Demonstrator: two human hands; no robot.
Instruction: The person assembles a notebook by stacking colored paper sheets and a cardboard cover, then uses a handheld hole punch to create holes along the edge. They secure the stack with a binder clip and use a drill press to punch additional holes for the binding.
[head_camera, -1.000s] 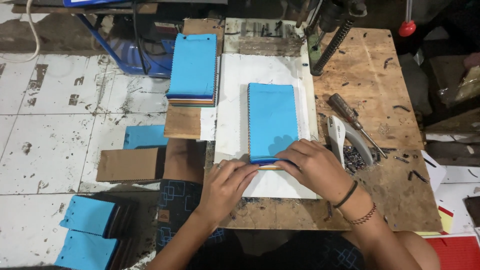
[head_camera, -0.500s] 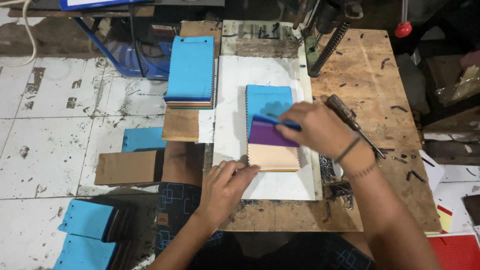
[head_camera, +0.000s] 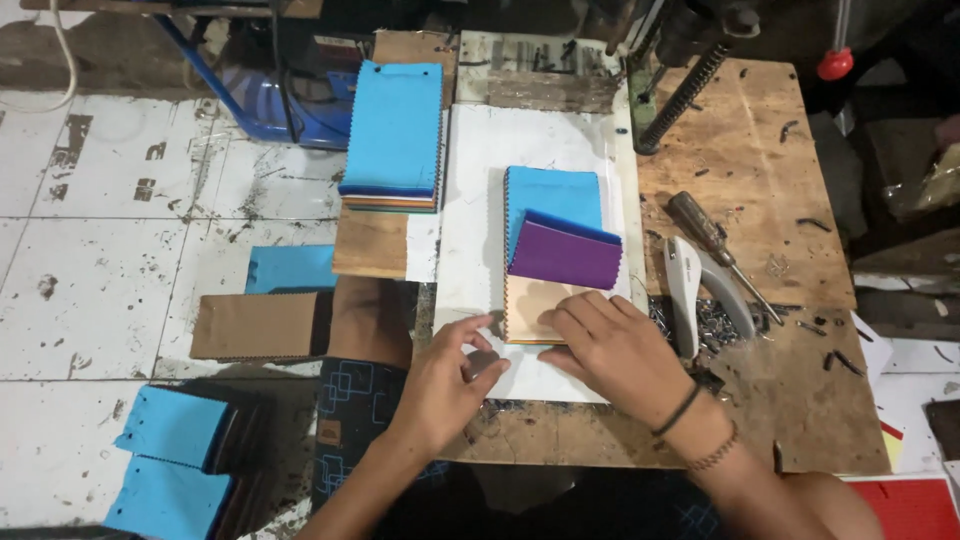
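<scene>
A stack of fabric swatches (head_camera: 553, 205) lies on a white sheet (head_camera: 480, 170) on the wooden workbench (head_camera: 760, 150). Its blue and purple top layers (head_camera: 566, 254) are folded back, baring a tan swatch (head_camera: 525, 310) at the near end. My right hand (head_camera: 615, 345) rests with its fingers flat on the tan swatch's near edge. My left hand (head_camera: 450, 380) hovers over the white sheet just left of the stack, fingers spread, holding nothing.
A second blue-topped swatch stack (head_camera: 393, 135) sits on a board at the left. A stapler (head_camera: 695, 290) and a screwdriver (head_camera: 715, 245) lie right of the sheet. More blue swatch piles (head_camera: 175, 450) and brown cardboard (head_camera: 255, 325) lie on the tiled floor.
My right hand has let go of the lifted blue and purple layers and come down onto the tan swatch's near edge. The layers stay folded back. My left hand has shifted slightly.
</scene>
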